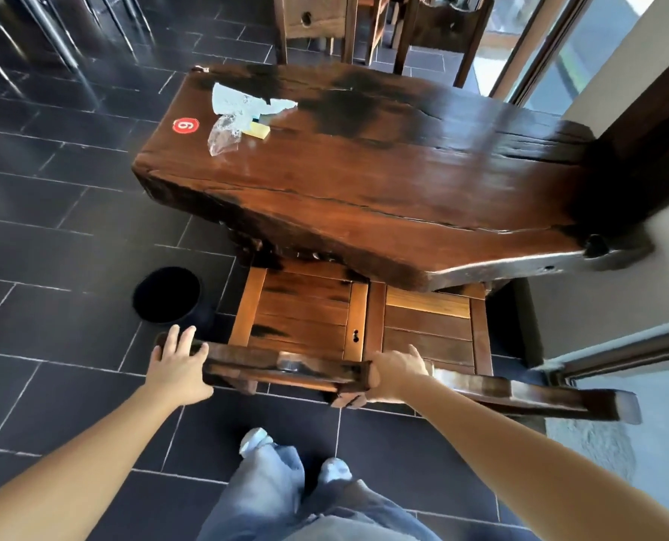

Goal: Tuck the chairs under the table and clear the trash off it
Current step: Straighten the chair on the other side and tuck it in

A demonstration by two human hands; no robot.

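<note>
A thick dark wooden table (383, 181) fills the middle of the view. Two wooden chairs stand side by side at its near edge, seats partly under the top: the left chair (301, 318) and the right chair (430, 326). My left hand (178, 365) grips the left end of the left chair's backrest. My right hand (397, 370) grips its right end. On the far left of the table lies trash: a torn pale paper wrapper (243, 99), a crumpled clear plastic bag (223, 134) and a small yellow packet (258, 129).
A round black bin (167, 294) stands on the dark tiled floor left of the chairs. A red sticker marked 6 (185, 125) is on the table. More wooden chairs (438, 29) stand beyond it. A wall and glass door close the right side.
</note>
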